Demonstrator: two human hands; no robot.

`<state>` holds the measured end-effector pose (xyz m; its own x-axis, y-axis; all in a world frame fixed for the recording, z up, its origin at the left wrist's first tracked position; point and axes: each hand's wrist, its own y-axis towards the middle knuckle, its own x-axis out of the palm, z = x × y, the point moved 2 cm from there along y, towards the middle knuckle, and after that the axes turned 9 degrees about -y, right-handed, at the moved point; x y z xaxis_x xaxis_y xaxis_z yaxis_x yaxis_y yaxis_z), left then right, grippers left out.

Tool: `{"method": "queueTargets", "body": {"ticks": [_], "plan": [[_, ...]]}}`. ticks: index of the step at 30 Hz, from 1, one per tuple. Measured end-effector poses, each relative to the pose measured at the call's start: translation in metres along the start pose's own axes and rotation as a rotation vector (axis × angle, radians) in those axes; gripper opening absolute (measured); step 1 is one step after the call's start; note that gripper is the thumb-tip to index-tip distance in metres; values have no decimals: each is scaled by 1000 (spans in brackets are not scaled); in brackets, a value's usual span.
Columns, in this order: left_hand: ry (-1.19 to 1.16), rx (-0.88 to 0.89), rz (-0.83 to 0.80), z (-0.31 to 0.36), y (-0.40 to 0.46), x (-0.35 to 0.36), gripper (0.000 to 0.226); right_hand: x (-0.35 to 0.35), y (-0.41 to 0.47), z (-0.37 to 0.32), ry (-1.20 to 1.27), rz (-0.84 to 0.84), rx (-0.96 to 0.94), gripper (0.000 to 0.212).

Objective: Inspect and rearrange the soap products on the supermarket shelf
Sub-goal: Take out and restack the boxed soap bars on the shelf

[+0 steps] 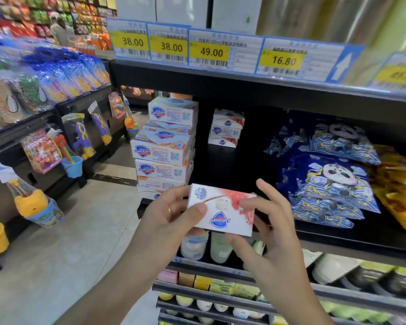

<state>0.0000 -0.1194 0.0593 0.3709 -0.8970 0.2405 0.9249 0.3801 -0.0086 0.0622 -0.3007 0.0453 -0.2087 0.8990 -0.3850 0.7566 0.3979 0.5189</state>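
Soap box (220,211) before dim black shelf (232,165)

My arms are bare to the edge of view, no sleeves, no watch. My left hand (171,215) wears a thin gold ring on one finger; my right hand (275,233) wears nothing
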Motion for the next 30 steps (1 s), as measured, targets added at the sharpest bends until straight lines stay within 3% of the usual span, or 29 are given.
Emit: {"method": "queueTargets", "body": {"ticks": [4, 9, 14, 17, 21, 23, 27, 30], "plan": [[-19, 11, -28, 1, -2, 3, 36, -9, -1, -5, 249, -115, 61, 49], [-12, 19, -73, 4, -6, 5, 50, -18, 3, -11, 327, -113, 95, 40], [-145, -83, -9, -2, 4, -3, 22, -25, 4, -18, 465, -91, 259, 37], [-9, -20, -55, -3, 2, -11, 40, -28, 4, -19, 424, -71, 378, 32], [227, 193, -119, -1, -11, -13, 67, -28, 3, -18, 423, -95, 463, 52], [330, 258, -138, 3, -16, -10, 73, -27, 5, -17, 476, -78, 531, 43], [452, 372, -155, 11, -20, -6, 66, -25, 6, -20, 497, -141, 611, 50], [433, 348, -159, 13, -20, -6, 55, -26, 7, -22, 441, -177, 620, 53]]}}
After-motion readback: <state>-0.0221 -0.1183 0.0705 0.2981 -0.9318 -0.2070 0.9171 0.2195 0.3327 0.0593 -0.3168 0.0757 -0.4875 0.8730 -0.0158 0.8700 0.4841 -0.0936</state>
